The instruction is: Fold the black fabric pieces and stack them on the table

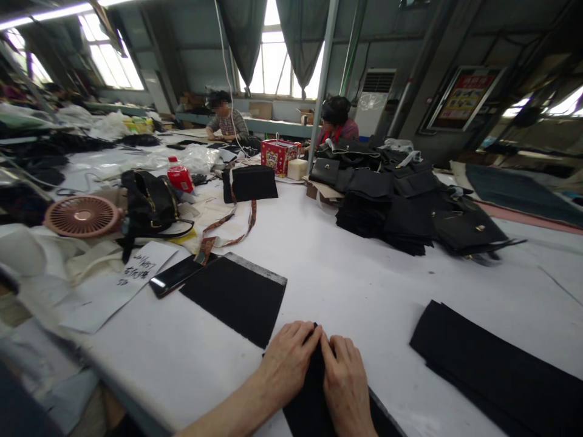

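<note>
At the near edge of the white table, a black fabric piece [308,403] lies under both my hands. My left hand [289,361] has its fingers closed on the far end of this piece. Against it, fingertips almost touching, my right hand [346,379] grips the same end with bent fingers. Part of the piece is covered by the hands, and its near end runs out of view. Just beyond my left hand a flat black panel [237,297] with a greyish strip along its far edge lies on the table. A stack of black fabric strips [496,364] is to the right.
A phone [177,276], a handwritten paper [132,282], a pink fan [84,216] and a black bag [150,203] crowd the left. Piled black pieces [387,206] stand at back right, near a metal pole [322,91]. Two people sit across the table.
</note>
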`<state>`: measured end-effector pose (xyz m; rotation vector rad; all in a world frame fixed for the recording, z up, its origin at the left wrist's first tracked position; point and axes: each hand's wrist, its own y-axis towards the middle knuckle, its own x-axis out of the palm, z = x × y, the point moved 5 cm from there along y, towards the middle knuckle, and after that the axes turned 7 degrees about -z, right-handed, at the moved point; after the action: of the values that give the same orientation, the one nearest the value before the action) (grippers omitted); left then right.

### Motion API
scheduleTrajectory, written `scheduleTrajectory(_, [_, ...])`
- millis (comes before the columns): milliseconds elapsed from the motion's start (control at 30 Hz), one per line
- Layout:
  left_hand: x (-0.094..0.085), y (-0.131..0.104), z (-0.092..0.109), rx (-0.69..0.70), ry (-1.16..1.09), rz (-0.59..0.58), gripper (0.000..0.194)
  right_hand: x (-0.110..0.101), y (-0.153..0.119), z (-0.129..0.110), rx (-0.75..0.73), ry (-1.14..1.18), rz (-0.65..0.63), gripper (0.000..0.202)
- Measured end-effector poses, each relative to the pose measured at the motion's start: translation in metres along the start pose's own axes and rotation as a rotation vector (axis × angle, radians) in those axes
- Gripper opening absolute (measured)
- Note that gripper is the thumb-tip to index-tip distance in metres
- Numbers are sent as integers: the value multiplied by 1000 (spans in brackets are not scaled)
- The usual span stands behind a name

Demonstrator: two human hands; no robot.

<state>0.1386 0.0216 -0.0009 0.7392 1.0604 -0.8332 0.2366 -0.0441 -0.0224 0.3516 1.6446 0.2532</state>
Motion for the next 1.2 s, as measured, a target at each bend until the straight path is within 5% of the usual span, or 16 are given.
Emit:
scheduleTrajectory(867, [2, 2, -5, -62, -32, 15, 43, 2, 2, 1, 6, 6, -1, 44])
scheduleTrajectory(1200, [0, 7, 5, 114, 254, -117, 40, 0, -1, 2, 34, 57, 2, 44])
